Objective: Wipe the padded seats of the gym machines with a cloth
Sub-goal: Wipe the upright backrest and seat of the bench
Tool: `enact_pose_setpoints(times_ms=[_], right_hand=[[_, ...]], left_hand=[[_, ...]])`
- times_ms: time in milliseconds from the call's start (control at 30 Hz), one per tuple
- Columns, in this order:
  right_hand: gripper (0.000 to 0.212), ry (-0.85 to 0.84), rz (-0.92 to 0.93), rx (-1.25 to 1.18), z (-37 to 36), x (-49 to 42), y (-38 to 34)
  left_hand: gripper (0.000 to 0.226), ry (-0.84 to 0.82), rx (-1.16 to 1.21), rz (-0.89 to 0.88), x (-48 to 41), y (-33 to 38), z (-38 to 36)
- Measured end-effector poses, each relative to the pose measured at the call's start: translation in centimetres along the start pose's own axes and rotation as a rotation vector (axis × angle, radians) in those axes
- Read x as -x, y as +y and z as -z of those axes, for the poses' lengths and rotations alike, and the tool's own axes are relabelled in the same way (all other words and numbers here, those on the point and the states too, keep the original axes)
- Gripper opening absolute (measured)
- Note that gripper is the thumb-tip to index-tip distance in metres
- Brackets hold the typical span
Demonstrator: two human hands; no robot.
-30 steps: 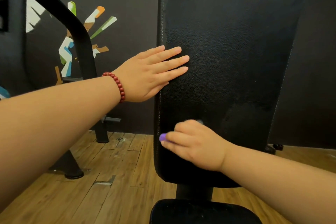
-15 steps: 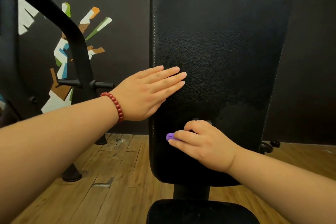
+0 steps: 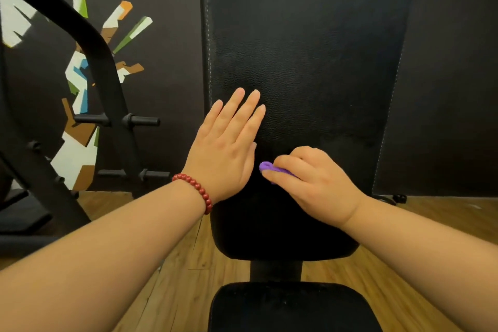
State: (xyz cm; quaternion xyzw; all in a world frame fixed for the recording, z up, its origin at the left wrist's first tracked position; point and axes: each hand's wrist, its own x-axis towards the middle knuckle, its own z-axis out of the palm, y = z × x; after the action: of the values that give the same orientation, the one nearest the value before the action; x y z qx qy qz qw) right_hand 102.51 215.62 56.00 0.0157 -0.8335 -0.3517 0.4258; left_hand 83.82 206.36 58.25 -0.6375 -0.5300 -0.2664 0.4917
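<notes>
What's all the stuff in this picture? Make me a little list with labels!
back pad: black, upright
seat pad: black, below it, untouched
left hand: flat on back pad
right hand: holds purple cloth against back pad
bracelet: red beads, left wrist
floor: wood

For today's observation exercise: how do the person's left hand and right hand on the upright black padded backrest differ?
The left hand lies flat, fingers straight, empty; the right hand curls round a small purple cloth. The left wrist wears a red bead bracelet; the right wrist is bare. Both rest against the black padded backrest.
</notes>
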Motion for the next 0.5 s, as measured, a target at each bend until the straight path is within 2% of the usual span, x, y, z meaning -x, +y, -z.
enact_pose_setpoints(times_ms=[100,167,267,400,500], right_hand=[[0.015,0.199,-0.147,0.067,0.5,-1.8,2.0],[0.016,0.264,-0.217,0.093,0.5,-1.8,2.3],[0.018,0.233,-0.223,0.068,0.0,0.2,1.0],[0.022,0.100,-0.101,0.066,0.5,1.3,1.1],[0.024,0.189,-0.142,0.117,1.0,0.0,2.8]], left_hand=[[0.056,0.038,0.007,0.071,-0.1,1.2,-0.4],[0.057,0.047,0.016,0.119,0.0,1.9,-0.6],[0.058,0.037,0.008,0.163,-0.1,2.5,-0.8],[0.060,0.025,-0.042,0.182,0.0,2.7,-1.3],[0.061,0.022,-0.074,0.183,0.0,2.9,-1.5]])
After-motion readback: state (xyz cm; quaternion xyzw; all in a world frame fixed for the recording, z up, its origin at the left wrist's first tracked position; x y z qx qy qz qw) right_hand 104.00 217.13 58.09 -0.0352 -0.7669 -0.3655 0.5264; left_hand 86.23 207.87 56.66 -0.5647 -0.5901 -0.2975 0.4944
